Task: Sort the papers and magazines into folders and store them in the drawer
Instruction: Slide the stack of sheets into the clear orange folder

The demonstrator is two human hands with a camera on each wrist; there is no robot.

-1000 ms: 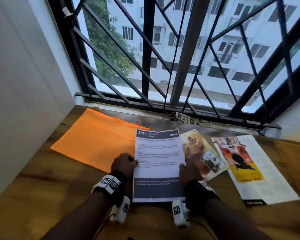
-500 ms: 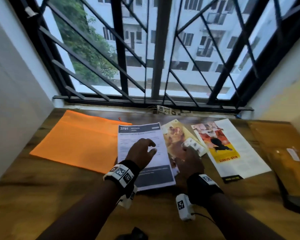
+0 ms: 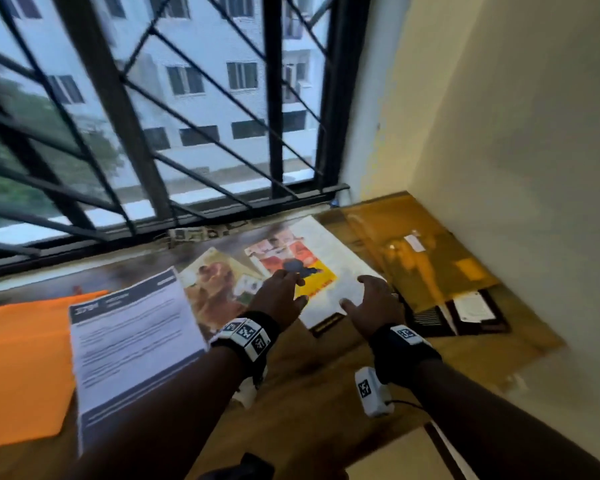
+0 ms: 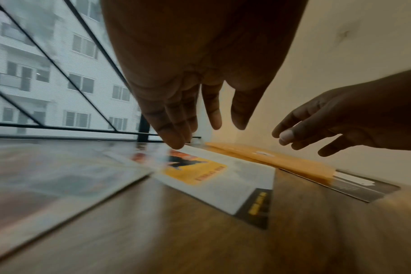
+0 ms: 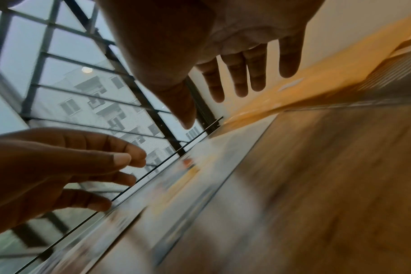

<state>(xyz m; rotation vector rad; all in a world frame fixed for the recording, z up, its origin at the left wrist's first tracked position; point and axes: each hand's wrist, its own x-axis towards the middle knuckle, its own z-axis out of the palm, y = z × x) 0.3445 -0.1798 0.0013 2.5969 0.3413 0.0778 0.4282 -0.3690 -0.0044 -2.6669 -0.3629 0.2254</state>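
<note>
A magazine with a red and yellow cover (image 3: pixel 340 271) lies flat on the wooden table near the window. My left hand (image 3: pixel 284 289) and right hand (image 3: pixel 371 296) hover just above its near half, fingers spread and holding nothing. In the left wrist view the left fingers (image 4: pixel 176 129) point down toward that magazine (image 4: pixel 211 176), with the right hand (image 4: pixel 317 129) beside them. A second magazine with a brown picture (image 3: pixel 215 289) lies to the left. A white printed sheet (image 3: pixel 132 341) partly covers it. An orange folder (image 3: pixel 21 358) lies at the far left.
A translucent yellow folder (image 3: pixel 416 261) lies in the right corner against the wall, over a dark booklet (image 3: pixel 471 313). The barred window (image 3: pixel 187 133) runs along the table's far edge. Bare wood (image 3: pixel 309 382) shows between my forearms.
Both hands have left the white sheet and the brown magazine and moved right, over the red and yellow magazine. My view has swung right toward the wall corner.
</note>
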